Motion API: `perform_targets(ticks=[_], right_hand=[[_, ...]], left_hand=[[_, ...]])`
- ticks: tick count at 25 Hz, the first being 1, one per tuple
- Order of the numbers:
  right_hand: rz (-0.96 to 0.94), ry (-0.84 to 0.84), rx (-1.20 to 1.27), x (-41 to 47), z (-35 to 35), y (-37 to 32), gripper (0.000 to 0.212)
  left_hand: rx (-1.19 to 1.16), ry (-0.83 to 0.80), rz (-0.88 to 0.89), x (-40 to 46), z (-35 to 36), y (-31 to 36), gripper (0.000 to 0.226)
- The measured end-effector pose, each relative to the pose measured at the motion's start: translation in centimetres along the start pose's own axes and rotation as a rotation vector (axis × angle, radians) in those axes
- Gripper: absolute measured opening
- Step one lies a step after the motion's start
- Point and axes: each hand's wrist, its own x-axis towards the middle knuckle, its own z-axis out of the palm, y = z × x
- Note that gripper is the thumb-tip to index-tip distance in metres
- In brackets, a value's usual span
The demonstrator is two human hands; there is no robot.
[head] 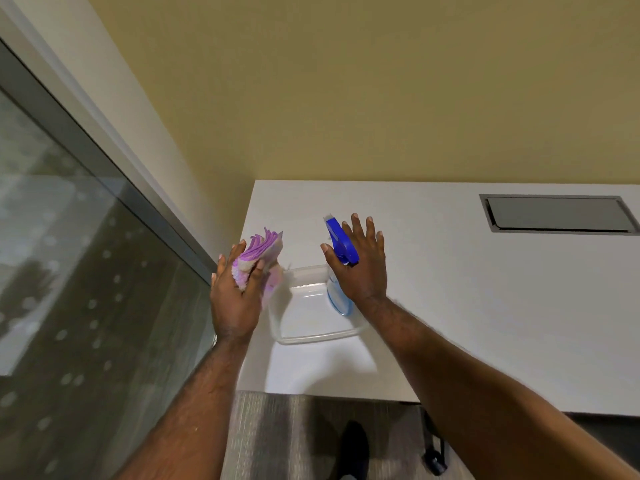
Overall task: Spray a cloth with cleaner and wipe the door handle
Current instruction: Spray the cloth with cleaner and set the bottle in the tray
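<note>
My left hand (pixel 235 303) is shut on a bunched purple and pink cloth (pixel 258 252), held just above the table's left edge. A spray bottle (pixel 341 242) with a blue trigger head and a clear body stands in a clear plastic container (pixel 311 339) on the white table (pixel 485 306). My right hand (pixel 363 271) is against the bottle's right side with its fingers spread straight. The bottle's neck sits between the thumb and the index finger, and the fingers are not curled around it. No door handle is in view.
A grey-framed glass panel (pixel 69 271) runs along the left. A grey cable hatch (pixel 557 214) is set into the table at the back right. A yellow wall stands behind the table. Below the table's front edge are a dark shoe (pixel 353 445) and a chair caster (pixel 434 459).
</note>
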Motion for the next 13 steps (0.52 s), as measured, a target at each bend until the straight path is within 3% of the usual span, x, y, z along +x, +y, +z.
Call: perform_targets(ticks=[5,8,13], right_hand=[[0.165,-0.048,0.168,-0.3,-0.1,-0.2,0.071],[0.284,-0.103,0.284,-0.8,-0.9,-1.0,0.084],[0.132,-0.008,0.176,-4.0,-3.9,-2.5,0.112]], left_hand=[[-0.122,0.092,-0.05,-1.2,-0.4,0.0,0.077],[-0.168,0.113,-0.08,-1.6,-0.9,0.2,0.052],[-0.197,0.077,-0.019,-3.1,-2.7,1.8,0.054]])
